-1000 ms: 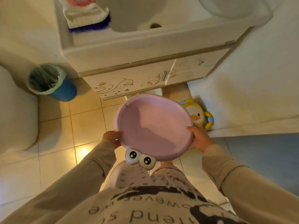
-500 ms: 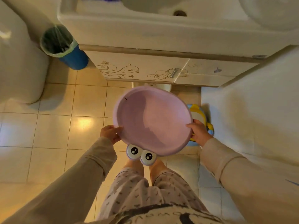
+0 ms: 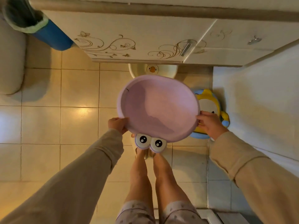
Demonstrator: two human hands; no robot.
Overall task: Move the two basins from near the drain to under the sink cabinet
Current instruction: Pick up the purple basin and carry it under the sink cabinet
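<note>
Nearest to me are my bare legs (image 3: 150,178), straight below, and my two beige sleeves (image 3: 84,172) reaching forward; half a second ago my patterned top filled the bottom edge, and now only the shorts show there. I hold the round pink plastic basin (image 3: 159,107) with the two cartoon eyes on its near rim in the air above my feet, open side up and tilted a little. My left hand (image 3: 116,124) pinches its left near rim, fingers curled beneath and thumb on the lip. My right hand (image 3: 208,122) clamps the right rim the same way, fingers pressed on the lip. The grip is as it was a moment ago.

Just behind my right hand, on the tiled floor (image 3: 77,88) against the white wall at the right, stands the blue and yellow duck-faced plastic piece (image 3: 208,101), more of it showing than before. Beyond the pink basin's far rim, the cream round basin with a duck face (image 3: 152,70) sits on the floor, half tucked under the bottom edge of the cream sink cabinet with brown swirl decoration (image 3: 129,36). Earlier only a sliver of it peeked out. The cabinet front now fills the top, and the sink top above it has left the view. At the far left corner the blue bin with a pale green liner (image 3: 43,31) leans partly out of frame.
</note>
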